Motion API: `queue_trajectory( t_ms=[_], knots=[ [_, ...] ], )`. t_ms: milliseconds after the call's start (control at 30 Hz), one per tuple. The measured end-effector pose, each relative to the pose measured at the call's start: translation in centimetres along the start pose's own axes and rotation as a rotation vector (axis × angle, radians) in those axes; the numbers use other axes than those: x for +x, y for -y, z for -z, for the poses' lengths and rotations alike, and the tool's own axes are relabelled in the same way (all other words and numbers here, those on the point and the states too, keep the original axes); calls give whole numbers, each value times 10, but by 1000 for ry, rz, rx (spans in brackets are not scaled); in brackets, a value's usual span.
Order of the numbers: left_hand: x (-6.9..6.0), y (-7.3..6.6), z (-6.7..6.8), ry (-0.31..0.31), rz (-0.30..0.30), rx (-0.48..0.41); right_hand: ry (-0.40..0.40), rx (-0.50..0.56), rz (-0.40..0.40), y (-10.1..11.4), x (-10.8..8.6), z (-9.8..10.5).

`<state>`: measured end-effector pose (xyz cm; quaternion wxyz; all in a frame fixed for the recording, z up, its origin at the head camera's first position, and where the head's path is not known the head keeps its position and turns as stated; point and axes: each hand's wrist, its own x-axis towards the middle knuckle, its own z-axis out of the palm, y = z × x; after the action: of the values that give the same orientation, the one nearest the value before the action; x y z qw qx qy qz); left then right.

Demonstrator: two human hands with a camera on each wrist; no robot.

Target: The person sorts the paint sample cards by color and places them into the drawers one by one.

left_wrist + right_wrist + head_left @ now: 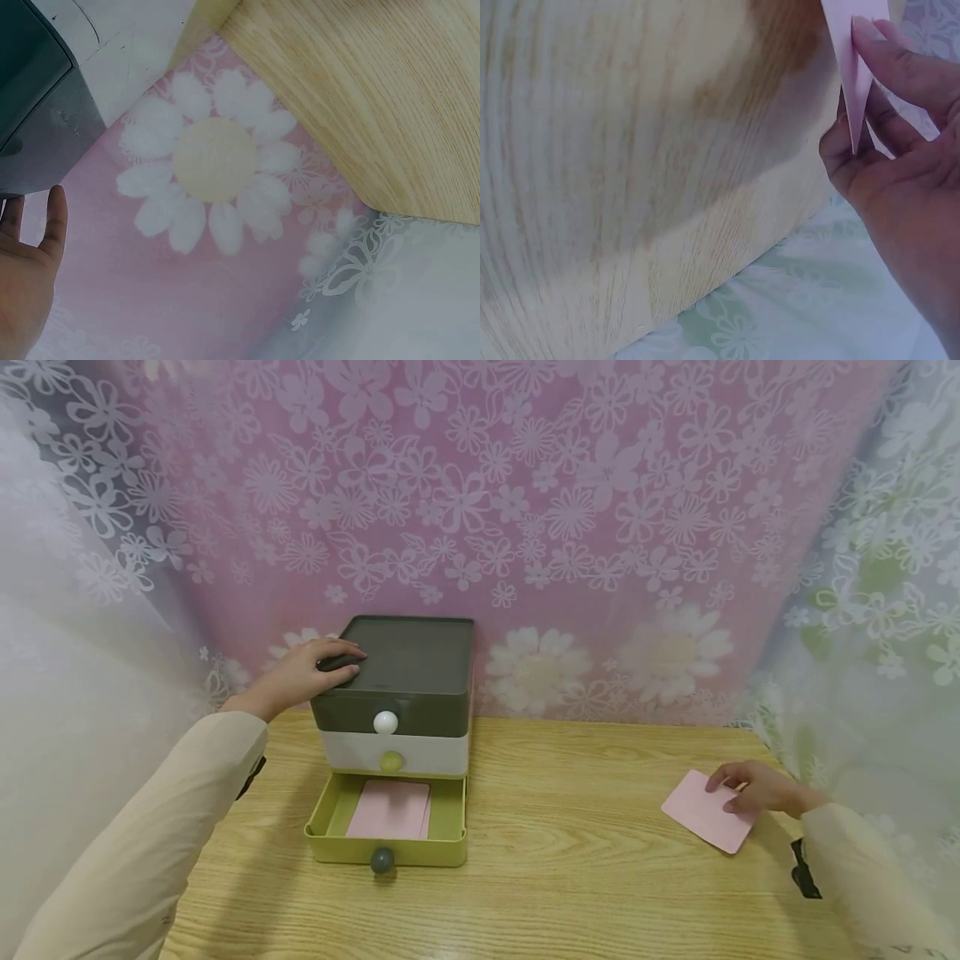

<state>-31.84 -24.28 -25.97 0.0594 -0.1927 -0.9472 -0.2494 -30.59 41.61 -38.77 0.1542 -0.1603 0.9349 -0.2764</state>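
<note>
On the table stands a small stacked drawer box [411, 656] with a dark lid, a dark top drawer, a white middle drawer and a green bottom drawer [326, 847]. The green drawer is pulled out and holds pink cards [390, 810], at least two, overlapping. My left hand [307, 672] rests on the left edge of the dark lid; in the left wrist view, fingers [54, 225] of it reach the box's side. Off to the right, my right hand [765, 787] pinches a pink card [693, 810], its thumb and fingers on opposite faces in the right wrist view.
A wood-grain table [570, 827] spreads beneath everything. Behind it hangs a pink flowered curtain [525, 510], with pale flowered sheets at the left and right sides. Round knobs, one white [386, 722], one green [392, 761] and one dark [382, 860], stick out from the drawer fronts.
</note>
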Motion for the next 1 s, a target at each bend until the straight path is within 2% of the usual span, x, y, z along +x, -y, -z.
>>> queue_trajectory(
  t_ms=[167,300,367,467,667,833,1000],
  knots=[
    [0,-1,0,7,8,-2,96,98,3,-4,-2,4],
    [0,0,0,0,8,-13,200,252,82,-5,-3,10],
    [1,2,-1,-6,3,-14,218,304,104,-5,-3,12],
    [1,3,-1,-7,-7,-10,215,327,104,-2,-3,15],
    [1,2,-1,-20,-7,-19,159,302,79,15,3,12],
    [1,2,-1,-18,-8,-18,120,327,80,36,15,-1],
    [2,2,-2,-23,-10,-17,136,404,120,65,28,-18]
  ],
)
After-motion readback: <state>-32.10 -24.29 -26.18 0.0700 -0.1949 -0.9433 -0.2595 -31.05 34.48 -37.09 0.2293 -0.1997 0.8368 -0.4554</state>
